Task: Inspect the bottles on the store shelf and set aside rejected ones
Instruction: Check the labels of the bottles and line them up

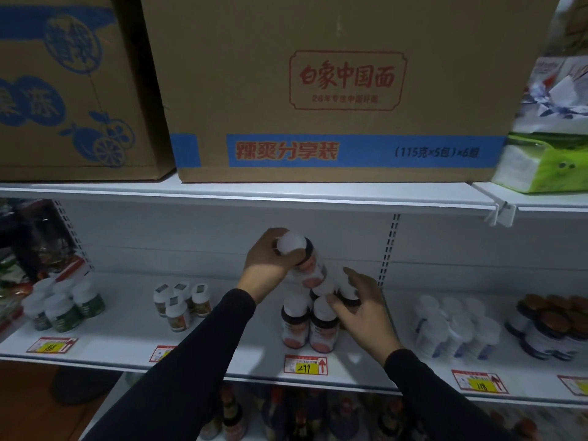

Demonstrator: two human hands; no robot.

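The scene is dim and bluish, with the white shelf (222, 342) brightest toward its right side. Soft shadows fall beside the bottles (310, 326) and under the sleeves. Wide-angle distortion bends the shelf edges. The green pack (547, 167) at the right edge is smeared, and the lower corners fade into darkness.

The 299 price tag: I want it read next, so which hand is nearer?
Right. The right hand sits just above and right of the 299 price tag; the left hand is higher up.

Left hand (266, 256) grips tilted bottle (307, 261); right hand (361, 308) touches shelf bottles (310, 323).
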